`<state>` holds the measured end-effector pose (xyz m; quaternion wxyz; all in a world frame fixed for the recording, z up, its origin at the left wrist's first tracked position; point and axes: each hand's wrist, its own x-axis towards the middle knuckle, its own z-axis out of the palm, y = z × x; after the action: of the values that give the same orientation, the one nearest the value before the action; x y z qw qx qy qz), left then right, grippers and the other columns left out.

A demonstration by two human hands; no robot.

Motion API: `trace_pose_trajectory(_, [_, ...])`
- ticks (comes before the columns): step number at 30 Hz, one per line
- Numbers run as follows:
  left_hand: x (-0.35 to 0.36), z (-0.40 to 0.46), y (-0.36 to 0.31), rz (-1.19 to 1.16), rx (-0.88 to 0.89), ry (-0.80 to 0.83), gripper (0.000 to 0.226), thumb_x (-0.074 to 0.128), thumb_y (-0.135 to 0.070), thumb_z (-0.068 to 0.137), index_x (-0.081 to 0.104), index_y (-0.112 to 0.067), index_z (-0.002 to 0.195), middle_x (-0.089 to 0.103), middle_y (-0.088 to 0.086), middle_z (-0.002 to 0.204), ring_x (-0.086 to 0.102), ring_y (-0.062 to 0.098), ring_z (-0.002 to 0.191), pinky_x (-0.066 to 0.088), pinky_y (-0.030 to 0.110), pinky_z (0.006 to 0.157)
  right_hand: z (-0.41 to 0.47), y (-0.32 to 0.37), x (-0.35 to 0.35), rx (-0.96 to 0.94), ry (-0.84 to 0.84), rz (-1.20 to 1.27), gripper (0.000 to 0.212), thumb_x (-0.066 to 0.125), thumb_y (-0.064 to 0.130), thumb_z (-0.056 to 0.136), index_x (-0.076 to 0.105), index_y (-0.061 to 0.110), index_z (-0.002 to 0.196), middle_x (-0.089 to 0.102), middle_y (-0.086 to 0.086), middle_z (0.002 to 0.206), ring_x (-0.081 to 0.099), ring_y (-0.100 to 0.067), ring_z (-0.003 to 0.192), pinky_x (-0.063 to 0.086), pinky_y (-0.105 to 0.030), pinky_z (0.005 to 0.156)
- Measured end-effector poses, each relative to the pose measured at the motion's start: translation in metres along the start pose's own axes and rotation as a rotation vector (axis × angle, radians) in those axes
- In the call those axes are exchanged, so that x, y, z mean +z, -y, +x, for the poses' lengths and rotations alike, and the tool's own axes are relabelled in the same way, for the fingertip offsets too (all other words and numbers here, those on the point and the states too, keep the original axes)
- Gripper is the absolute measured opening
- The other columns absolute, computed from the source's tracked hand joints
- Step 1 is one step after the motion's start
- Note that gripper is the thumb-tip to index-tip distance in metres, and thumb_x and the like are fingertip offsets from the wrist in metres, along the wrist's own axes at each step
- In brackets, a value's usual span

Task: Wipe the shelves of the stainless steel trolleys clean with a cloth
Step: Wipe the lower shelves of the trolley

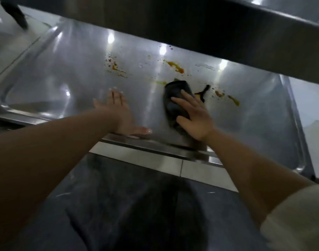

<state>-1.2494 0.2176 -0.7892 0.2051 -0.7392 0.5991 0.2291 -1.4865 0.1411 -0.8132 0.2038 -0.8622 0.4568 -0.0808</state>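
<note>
A stainless steel trolley shelf (68,69) fills the middle of the head view. Orange and yellow sauce stains (175,66) and small splatters (115,67) dot its far part, with more stains (233,99) to the right. A dark cloth (175,98) lies bunched on the shelf. My right hand (193,115) presses flat on the cloth with straight fingers. My left hand (118,113) rests flat on the bare shelf to the left of the cloth, thumb along the front rim.
The upper shelf's edge (173,22) overhangs the far side diagonally. The raised shelf rim (155,144) runs along the front, and the right rim (298,124) curves down the right side. Below are pale floor tiles (155,160) and my dark trousers (137,214).
</note>
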Motion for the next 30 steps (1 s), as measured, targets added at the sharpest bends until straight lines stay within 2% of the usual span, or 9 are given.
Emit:
trace_pose_trajectory(5, [0.002,0.003,-0.017,-0.096,-0.114,-0.053,0.160,0.027,-0.102,0.033,-0.024,0.002,0.144,-0.028,0.023,0.153,-0.022,0.038,0.143,0.004,0.069,0.110,-0.044,-0.107,-0.049,0.317,-0.146,-0.004,0.058,0.060,0.021,0.088,0.041,0.029,0.142,0.021,-0.005,0.157,0.018,-0.031,0.143,0.014,-0.042,0.116])
trace_pose_trajectory(9, [0.005,0.006,-0.020,-0.088,-0.023,-0.120,0.162,0.017,-0.105,0.026,-0.016,-0.005,0.149,-0.019,0.017,0.158,-0.014,0.037,0.145,0.008,0.070,0.110,-0.084,-0.160,-0.072,0.614,-0.217,-0.010,0.063,0.049,0.043,0.082,0.036,0.034,0.143,0.019,-0.002,0.158,0.019,-0.029,0.142,0.015,-0.044,0.115])
trace_pose_trajectory(11, [0.007,0.008,-0.030,0.001,0.063,-0.136,0.164,0.009,-0.107,0.023,-0.014,-0.005,0.149,-0.017,0.015,0.158,-0.013,0.035,0.146,0.007,0.068,0.111,-0.095,-0.170,-0.076,0.722,-0.253,-0.010,0.066,0.041,0.047,0.079,0.032,0.035,0.144,0.016,-0.002,0.159,0.018,-0.031,0.142,0.015,-0.046,0.114])
trace_pose_trajectory(13, [0.011,0.008,-0.040,0.060,0.075,-0.131,0.164,0.005,-0.107,0.024,-0.018,-0.002,0.147,-0.019,0.016,0.158,-0.015,0.036,0.145,0.005,0.066,0.111,-0.094,-0.172,-0.075,0.768,-0.259,-0.020,0.066,0.039,0.047,0.081,0.028,0.033,0.145,0.015,-0.004,0.159,0.017,-0.033,0.142,0.015,-0.048,0.113])
trace_pose_trajectory(18, [0.018,0.012,-0.039,0.033,0.089,-0.166,0.162,0.004,-0.108,0.026,-0.023,-0.002,0.146,-0.024,0.018,0.156,-0.020,0.035,0.144,0.001,0.066,0.112,-0.075,-0.151,-0.069,0.916,-0.254,0.016,0.067,0.038,0.047,0.083,0.021,0.035,0.147,0.004,-0.004,0.160,0.006,-0.038,0.144,0.011,-0.053,0.114])
trace_pose_trajectory(20, [0.019,0.011,-0.037,0.019,0.110,-0.171,0.160,0.004,-0.107,0.027,-0.023,-0.002,0.146,-0.026,0.019,0.155,-0.021,0.036,0.144,-0.001,0.066,0.112,-0.066,-0.134,-0.063,0.895,-0.221,0.009,0.066,0.040,0.046,0.086,0.020,0.035,0.147,0.003,-0.003,0.160,0.005,-0.039,0.143,0.012,-0.053,0.115])
trace_pose_trajectory(23, [0.019,0.002,-0.033,0.003,0.156,-0.190,0.153,0.006,-0.104,0.036,-0.020,-0.003,0.147,-0.023,0.018,0.156,-0.019,0.034,0.145,-0.003,0.063,0.113,-0.048,-0.094,-0.051,0.741,-0.167,-0.045,0.066,0.048,0.045,0.086,0.024,0.034,0.147,0.007,-0.002,0.160,0.010,-0.038,0.143,0.018,-0.051,0.114])
trace_pose_trajectory(27, [0.010,-0.036,-0.023,-0.058,0.276,-0.125,0.124,0.018,-0.087,0.061,-0.006,-0.006,0.151,-0.007,0.013,0.161,-0.003,0.025,0.148,0.008,0.051,0.119,-0.050,-0.022,-0.024,0.439,-0.038,-0.138,0.063,0.056,0.036,0.086,0.032,0.032,0.144,0.017,-0.004,0.158,0.022,-0.037,0.139,0.025,-0.045,0.112])
trace_pose_trajectory(30, [0.012,-0.082,-0.019,-0.185,0.290,-0.010,0.100,0.029,-0.074,0.084,-0.004,-0.010,0.153,-0.005,0.008,0.162,0.001,0.021,0.149,0.009,0.046,0.120,-0.074,0.019,-0.026,0.380,0.068,-0.136,0.060,0.056,0.024,0.087,0.036,0.027,0.144,0.024,-0.008,0.156,0.029,-0.039,0.134,0.027,-0.043,0.110])
